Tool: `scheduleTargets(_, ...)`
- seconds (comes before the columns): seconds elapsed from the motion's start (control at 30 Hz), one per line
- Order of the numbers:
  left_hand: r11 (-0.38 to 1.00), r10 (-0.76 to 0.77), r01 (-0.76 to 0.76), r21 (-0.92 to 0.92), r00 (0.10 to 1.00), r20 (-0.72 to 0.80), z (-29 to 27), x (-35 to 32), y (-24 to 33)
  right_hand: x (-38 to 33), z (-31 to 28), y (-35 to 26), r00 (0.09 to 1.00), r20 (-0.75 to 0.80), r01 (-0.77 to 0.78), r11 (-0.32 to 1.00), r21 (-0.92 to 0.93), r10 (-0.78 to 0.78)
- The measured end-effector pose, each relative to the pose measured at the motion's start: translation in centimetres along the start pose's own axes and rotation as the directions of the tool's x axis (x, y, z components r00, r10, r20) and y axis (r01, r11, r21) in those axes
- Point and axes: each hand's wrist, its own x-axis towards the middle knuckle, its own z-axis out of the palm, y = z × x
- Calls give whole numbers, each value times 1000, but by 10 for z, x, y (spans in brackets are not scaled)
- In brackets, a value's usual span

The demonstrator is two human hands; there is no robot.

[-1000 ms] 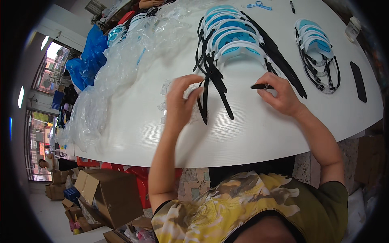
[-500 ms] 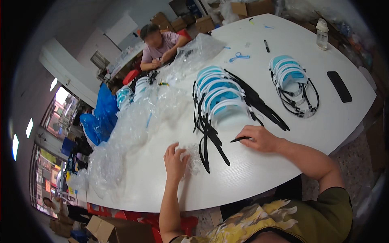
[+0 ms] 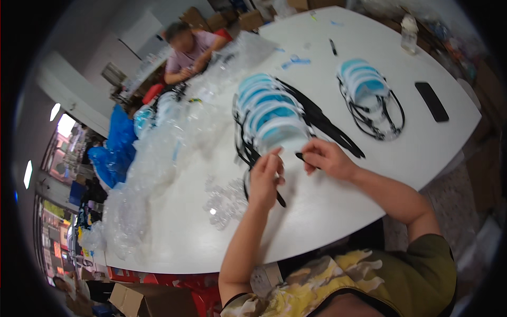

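My left hand (image 3: 265, 178) is closed, its fingers curled together; whatever they pinch is too small and blurred to name. Just to its right, my right hand (image 3: 328, 160) grips a slim black pointed tool (image 3: 300, 156), whose tip points toward the left hand. The two hands are close but apart, at the near end of a row of overlapping curved pieces (image 3: 269, 105) with white rims, blue inner faces and black straps (image 3: 330, 127). Beside my left forearm lies a loose pile of small clear plastic pieces (image 3: 224, 203).
A second, smaller stack of white-and-blue pieces (image 3: 364, 79) sits right, beside a black phone (image 3: 431, 101). Farther back are a marker (image 3: 333, 47), blue strips (image 3: 296, 62) and a clear bottle (image 3: 409, 34). Clear plastic bags (image 3: 142, 185) cover the left; a person (image 3: 191, 52) sits beyond.
My left hand has left the clear plastic pile, moving up and right to the right hand, and its fingers have closed. The right hand still holds the black tool. The view has shifted slightly.
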Motion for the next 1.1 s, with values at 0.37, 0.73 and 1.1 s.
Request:
scheduleTargets(0.37,958,64,-48,-284,997,46,1,4,-28,1,-3,-1,992,50,-118,992,-34,120)
scheduleTargets(0.73,928,131,-84,-364,986,107,4,-5,-39,-3,7,7,987,60,-151,989,-9,151)
scheduleTargets(1.1,865,130,-32,-501,978,163,8,-5,-41,-2,11,6,984,100,-152,988,34,148)
